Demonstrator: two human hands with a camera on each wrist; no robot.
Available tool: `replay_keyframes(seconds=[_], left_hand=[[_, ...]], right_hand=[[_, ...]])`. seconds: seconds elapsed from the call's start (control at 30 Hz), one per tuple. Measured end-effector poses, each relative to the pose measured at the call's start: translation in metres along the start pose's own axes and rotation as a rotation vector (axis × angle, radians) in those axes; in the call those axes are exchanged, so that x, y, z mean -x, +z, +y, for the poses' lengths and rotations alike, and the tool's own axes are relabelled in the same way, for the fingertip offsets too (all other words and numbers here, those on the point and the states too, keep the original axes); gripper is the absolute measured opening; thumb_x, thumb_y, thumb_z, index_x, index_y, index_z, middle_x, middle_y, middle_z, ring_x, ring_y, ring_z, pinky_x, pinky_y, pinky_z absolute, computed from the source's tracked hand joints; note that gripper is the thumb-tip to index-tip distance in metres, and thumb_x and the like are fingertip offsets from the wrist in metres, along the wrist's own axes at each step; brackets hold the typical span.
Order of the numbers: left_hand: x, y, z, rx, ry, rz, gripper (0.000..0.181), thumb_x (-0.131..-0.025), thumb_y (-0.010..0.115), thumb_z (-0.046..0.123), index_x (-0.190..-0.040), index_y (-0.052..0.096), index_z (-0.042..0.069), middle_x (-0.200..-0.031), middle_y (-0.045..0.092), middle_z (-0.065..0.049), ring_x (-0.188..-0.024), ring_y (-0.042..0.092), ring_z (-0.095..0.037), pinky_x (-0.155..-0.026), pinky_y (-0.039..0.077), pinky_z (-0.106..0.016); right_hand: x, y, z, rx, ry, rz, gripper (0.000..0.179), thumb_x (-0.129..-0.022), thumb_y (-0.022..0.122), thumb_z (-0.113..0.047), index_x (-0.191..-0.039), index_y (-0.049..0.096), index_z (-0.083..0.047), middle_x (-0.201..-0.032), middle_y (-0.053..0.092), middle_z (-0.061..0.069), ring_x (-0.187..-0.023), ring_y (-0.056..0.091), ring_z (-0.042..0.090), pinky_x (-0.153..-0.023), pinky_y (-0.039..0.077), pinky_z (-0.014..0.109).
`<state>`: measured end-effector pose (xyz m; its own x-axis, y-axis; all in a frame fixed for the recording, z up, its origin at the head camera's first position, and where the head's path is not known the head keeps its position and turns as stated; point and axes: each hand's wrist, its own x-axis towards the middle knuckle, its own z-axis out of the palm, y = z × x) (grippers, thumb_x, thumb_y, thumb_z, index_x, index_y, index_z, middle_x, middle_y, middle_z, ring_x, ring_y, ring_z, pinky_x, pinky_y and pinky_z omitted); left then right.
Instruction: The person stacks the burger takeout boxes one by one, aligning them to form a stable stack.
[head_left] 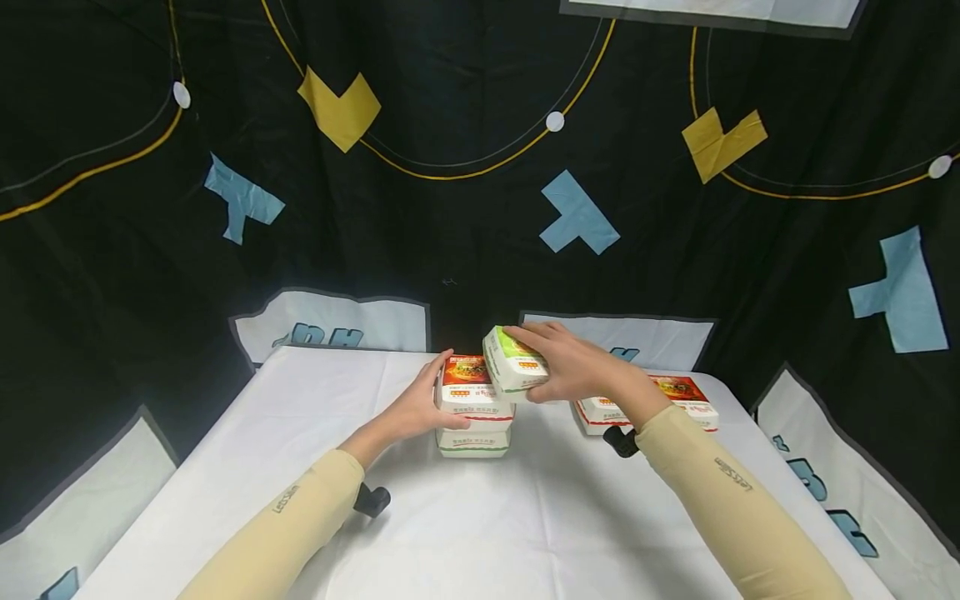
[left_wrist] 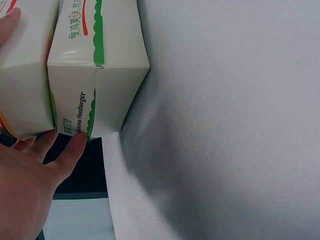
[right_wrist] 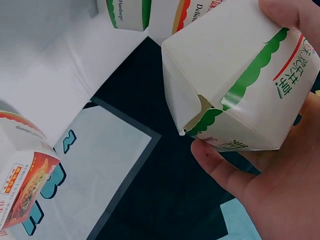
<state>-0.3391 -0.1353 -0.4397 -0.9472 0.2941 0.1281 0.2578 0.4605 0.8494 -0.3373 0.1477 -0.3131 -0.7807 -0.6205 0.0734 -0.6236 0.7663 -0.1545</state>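
Note:
A red-topped burger box (head_left: 476,400) lies on a green-trimmed burger box (head_left: 474,444), forming a stack on the white table. My left hand (head_left: 408,412) grips the stack's left side, thumb at the front of the red box. In the left wrist view, fingertips of the left hand (left_wrist: 35,175) touch the lower box (left_wrist: 75,95) too. Just above and right of the stack, my right hand (head_left: 573,362) holds a burger box with a green top (head_left: 517,375), tilted. Its corner flap gapes a little in the right wrist view, where fingers hold the box (right_wrist: 225,70) from both sides.
More red-topped burger boxes (head_left: 686,396) stand at the table's right, partly hidden behind the right forearm. The white tablecloth (head_left: 450,533) covers the table. Behind it hangs a black curtain (head_left: 450,250) with blue and gold shapes.

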Motion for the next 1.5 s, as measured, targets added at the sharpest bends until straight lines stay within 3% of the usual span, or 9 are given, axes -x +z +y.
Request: replay_keyframes(seconds=[0.47, 1.07, 1.5], left_hand=[[-0.001, -0.003, 0.001, 0.008, 0.012, 0.001, 0.122, -0.069, 0.092, 0.037, -0.161, 0.012, 0.031, -0.161, 0.025, -0.005, -0.141, 0.035, -0.028, -0.114, 0.034, -0.059], [-0.005, -0.007, 0.001, 0.014, 0.04, -0.007, 0.122, -0.071, 0.092, 0.036, -0.161, 0.011, 0.027, -0.159, 0.025, -0.007, -0.141, 0.035, -0.028, -0.116, 0.033, -0.058], [0.0, 0.0, -0.004, 0.039, 0.035, -0.009, 0.121, -0.07, 0.092, 0.037, -0.161, 0.012, 0.027, -0.158, 0.027, -0.005, -0.141, 0.035, -0.026, -0.116, 0.032, -0.06]], right_hand=[[-0.016, -0.005, -0.01, 0.047, -0.042, 0.011, 0.093, -0.079, 0.075, -0.04, -0.159, 0.027, -0.035, -0.154, 0.037, -0.003, -0.13, 0.033, 0.022, -0.083, 0.053, 0.032], [-0.031, -0.009, -0.025, 0.099, -0.047, 0.012, 0.094, -0.079, 0.079, -0.039, -0.158, 0.03, -0.031, -0.152, 0.041, -0.002, -0.128, 0.037, 0.023, -0.084, 0.054, 0.034], [-0.034, -0.005, -0.036, 0.146, -0.046, -0.015, 0.092, -0.078, 0.079, -0.043, -0.157, 0.033, -0.031, -0.152, 0.043, -0.002, -0.127, 0.039, 0.022, -0.087, 0.054, 0.035]])
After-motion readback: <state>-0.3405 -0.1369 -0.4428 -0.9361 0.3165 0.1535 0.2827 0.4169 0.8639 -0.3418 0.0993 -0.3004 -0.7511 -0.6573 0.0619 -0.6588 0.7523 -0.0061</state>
